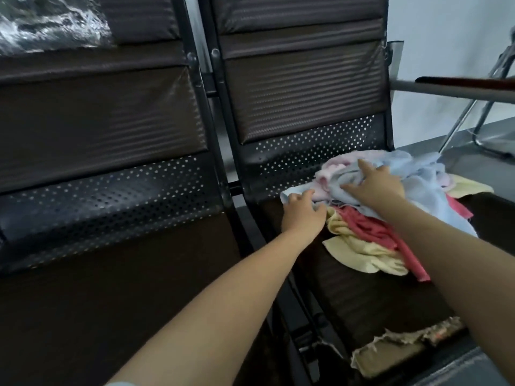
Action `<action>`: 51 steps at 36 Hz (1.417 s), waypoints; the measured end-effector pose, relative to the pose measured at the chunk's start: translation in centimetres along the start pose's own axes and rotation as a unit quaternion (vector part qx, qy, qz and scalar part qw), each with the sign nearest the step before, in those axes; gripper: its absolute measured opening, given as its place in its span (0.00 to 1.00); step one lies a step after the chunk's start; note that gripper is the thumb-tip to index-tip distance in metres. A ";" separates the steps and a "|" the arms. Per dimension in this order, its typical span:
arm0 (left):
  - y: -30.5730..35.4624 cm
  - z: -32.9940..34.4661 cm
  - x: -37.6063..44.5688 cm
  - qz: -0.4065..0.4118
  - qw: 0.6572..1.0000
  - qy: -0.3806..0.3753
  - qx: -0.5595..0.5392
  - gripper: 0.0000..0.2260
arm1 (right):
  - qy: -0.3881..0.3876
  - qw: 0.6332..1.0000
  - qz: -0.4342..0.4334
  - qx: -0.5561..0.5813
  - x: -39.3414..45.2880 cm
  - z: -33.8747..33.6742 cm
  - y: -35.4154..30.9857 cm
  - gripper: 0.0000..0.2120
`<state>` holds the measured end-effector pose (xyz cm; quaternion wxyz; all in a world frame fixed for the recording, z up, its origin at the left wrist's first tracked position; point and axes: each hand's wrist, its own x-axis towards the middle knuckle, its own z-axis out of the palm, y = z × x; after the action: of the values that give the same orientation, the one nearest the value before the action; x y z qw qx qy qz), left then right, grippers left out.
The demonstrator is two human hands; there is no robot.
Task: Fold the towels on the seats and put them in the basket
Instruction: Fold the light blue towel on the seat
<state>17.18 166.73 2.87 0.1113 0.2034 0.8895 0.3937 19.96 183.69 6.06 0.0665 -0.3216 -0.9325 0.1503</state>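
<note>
A heap of crumpled towels lies on the right seat: a light blue towel on top, a pale pink towel behind it, a red towel and a yellow towel underneath. My left hand grips the left corner of the light blue towel. My right hand lies on top of the blue towel with its fingers spread and pressing into the cloth. No basket is in view.
The left seat beside the heap is dark brown with a perforated metal back. The right seat's front edge is torn, with foam showing. A metal armrest and chair legs stand at the right.
</note>
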 end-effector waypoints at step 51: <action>-11.9 -36.4 -28.3 -0.094 0.892 0.141 -0.419 0.11 | -0.312 0.771 -0.207 0.515 -30.2 -4.8 -34.5 0.07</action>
<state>26.15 122.89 19.26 0.0962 -0.0038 0.6633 0.7422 24.67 140.31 20.96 -0.0428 0.0259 -0.7289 0.6828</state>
